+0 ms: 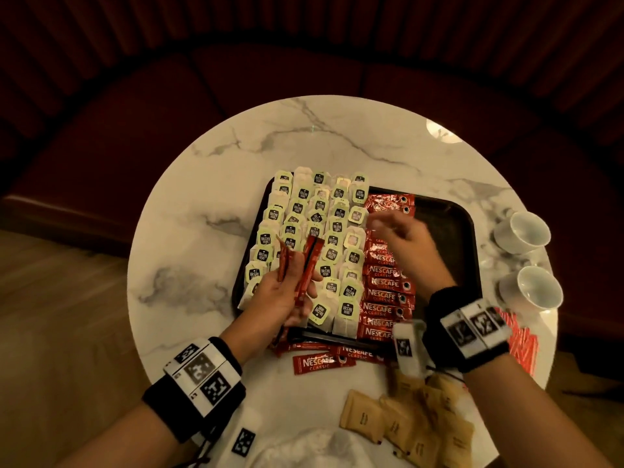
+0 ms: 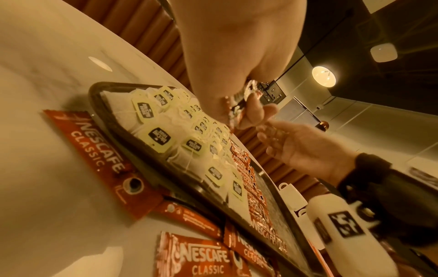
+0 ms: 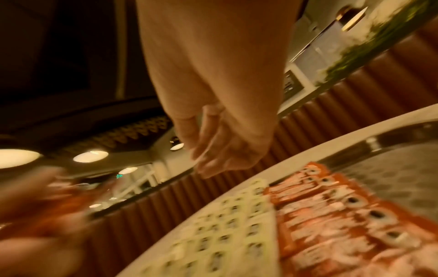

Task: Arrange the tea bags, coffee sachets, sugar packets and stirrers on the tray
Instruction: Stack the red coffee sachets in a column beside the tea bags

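Your left hand (image 1: 287, 295) clasps a few slim red foil coffee sachets (image 1: 305, 268) above the lower middle of the frame, their long axes running up the frame and fanned slightly apart over the tea bags. Your right hand (image 1: 410, 244) hangs blurred over the dark rectangular tray (image 1: 449, 228) with loosely extended fingers (image 3: 211, 161) gripping nothing.

On the tray, white paper tea bags with pale green tags (image 1: 317, 231) fill the left part in overlapping rows; a column of red coffee sachets (image 1: 385, 285) lies beside them, long axes across the frame. The tray's right part is bare and textured.

The left wrist view shows the crinkled silvery end of the held sachets (image 2: 239, 99). More red sachets (image 1: 322, 363) and tan paper sugar packets (image 1: 405, 423) lie on the round white marble table (image 1: 209, 184), with two white cups (image 1: 526, 261) at the right.
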Available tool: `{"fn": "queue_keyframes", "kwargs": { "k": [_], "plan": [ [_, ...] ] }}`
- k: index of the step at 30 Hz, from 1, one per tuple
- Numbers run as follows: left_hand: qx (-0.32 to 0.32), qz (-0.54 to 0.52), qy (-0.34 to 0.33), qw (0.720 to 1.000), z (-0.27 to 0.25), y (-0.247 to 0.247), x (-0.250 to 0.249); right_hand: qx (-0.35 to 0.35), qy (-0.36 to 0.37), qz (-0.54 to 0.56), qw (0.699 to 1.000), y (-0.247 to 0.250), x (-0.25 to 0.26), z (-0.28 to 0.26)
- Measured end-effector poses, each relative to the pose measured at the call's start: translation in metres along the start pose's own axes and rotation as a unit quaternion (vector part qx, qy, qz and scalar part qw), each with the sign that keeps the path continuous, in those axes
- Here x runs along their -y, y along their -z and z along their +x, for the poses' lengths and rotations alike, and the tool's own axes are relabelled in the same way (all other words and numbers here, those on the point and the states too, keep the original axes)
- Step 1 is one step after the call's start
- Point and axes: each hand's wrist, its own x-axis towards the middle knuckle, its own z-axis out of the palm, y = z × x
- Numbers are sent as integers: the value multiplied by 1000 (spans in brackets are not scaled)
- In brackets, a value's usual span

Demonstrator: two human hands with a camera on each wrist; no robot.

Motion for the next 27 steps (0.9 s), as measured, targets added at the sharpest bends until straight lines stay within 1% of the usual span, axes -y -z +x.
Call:
{"fn": "queue_keyframes", "kwargs": {
  "k": [2,4,6,8,10,12,15,16,19,20,24,27],
  "plan": [
    [16,-8,18,1000,-2,-1,0,95,24,19,995,-14,15,-28],
    [26,-1,23,999,-3,-2,0,136,29,32,990,-24,20,-45],
    [32,10,21,999,-6,-4,-2,133,25,51,989,-33,19,-53],
    [46,27,22,998,-7,-7,-3,110,23,72,991,-39,15,-56],
    [64,46,27,997,-10,-9,-5,98,26,91,991,-42,10,-58],
    [67,46,32,996,-13,-11,-7,88,24,124,988,-39,5,-58],
    [44,9,29,999,-13,-8,-8,81,22,212,974,-28,-1,-58],
    [35,-2,21,999,-11,-6,-8,84,25,225,970,-24,-1,-58],
    [19,-8,-15,1000,-7,2,-4,93,27,218,971,-14,-3,-60],
    [11,2,-30,999,-6,4,-2,94,13,224,970,-12,-2,-61],
    [-38,44,-89,994,-4,3,0,64,-58,255,963,-16,-7,-63],
    [-55,62,-114,990,-2,-2,3,90,-66,289,951,-28,-9,-67]
  ]
}}
